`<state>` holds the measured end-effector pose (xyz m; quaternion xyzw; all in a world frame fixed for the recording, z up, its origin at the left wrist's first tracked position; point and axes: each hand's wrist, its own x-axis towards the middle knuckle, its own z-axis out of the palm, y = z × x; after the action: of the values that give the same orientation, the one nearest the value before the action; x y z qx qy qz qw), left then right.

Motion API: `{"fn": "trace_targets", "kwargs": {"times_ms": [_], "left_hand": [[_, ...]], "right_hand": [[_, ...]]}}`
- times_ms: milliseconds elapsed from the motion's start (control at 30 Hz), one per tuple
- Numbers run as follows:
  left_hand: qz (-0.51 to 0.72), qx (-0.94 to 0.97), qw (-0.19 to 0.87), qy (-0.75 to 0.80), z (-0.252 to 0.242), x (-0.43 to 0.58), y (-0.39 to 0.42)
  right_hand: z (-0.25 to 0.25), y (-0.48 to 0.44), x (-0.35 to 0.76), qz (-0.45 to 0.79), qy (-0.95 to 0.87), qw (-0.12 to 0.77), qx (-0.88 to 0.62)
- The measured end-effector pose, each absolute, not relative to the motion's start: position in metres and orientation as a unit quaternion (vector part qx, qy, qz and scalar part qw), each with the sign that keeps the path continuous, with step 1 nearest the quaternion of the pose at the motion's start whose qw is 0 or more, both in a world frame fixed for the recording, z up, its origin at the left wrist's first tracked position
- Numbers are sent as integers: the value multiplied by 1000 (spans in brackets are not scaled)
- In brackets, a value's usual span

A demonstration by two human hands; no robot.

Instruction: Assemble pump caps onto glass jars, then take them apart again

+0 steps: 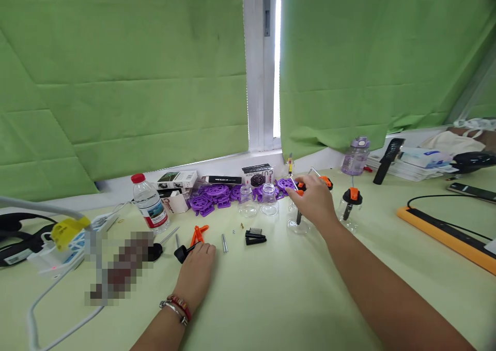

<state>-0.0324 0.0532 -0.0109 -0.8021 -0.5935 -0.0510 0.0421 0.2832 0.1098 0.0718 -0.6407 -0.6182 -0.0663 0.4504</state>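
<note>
My right hand is closed at the orange-and-black top of a clear jar, with a thin metal rod showing by the fingertips. Part of that top is hidden behind the fingers. Just behind stands another orange-topped piece, and to the right a similar clear jar with a black-and-orange lid. Low on the table, my left hand has its fingers together on a black plastic part. Orange plastic parts lie just beyond those fingers. Metal pins lie to their right.
Two clear jars stand upside down before purple plastic parts. Small black comb-like pieces lie mid-table. A water bottle, a power strip and a white cable are left. An orange-edged black bar lies right.
</note>
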Motion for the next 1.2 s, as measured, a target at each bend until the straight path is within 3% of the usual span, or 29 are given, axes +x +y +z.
{"fn": "trace_targets", "kwargs": {"times_ms": [233, 433, 533, 733, 900, 1000, 1200], "left_hand": [[-67, -805, 61, -586, -11, -34, 51], [-216, -807, 30, -549, 2, -25, 34], [-301, -817, -70, -488, 15, -7, 14], [-407, -730, -401, -376, 36, 27, -12], [-428, -601, -547, -397, 50, 8, -11], [-422, -557, -607, -379, 56, -8, -12], [-396, -522, -697, -290, 47, -15, -13]], "right_hand": [[26, 104, 303, 54, -594, 344, -725], [58, 69, 279, 36, -615, 356, -703], [74, 37, 244, 74, -663, 381, -641], [61, 0, 175, 299, -708, 400, -499], [46, 33, 175, 558, -619, 395, -387], [38, 62, 184, 591, -516, 435, -442], [27, 79, 187, 656, -491, 404, -407]]}}
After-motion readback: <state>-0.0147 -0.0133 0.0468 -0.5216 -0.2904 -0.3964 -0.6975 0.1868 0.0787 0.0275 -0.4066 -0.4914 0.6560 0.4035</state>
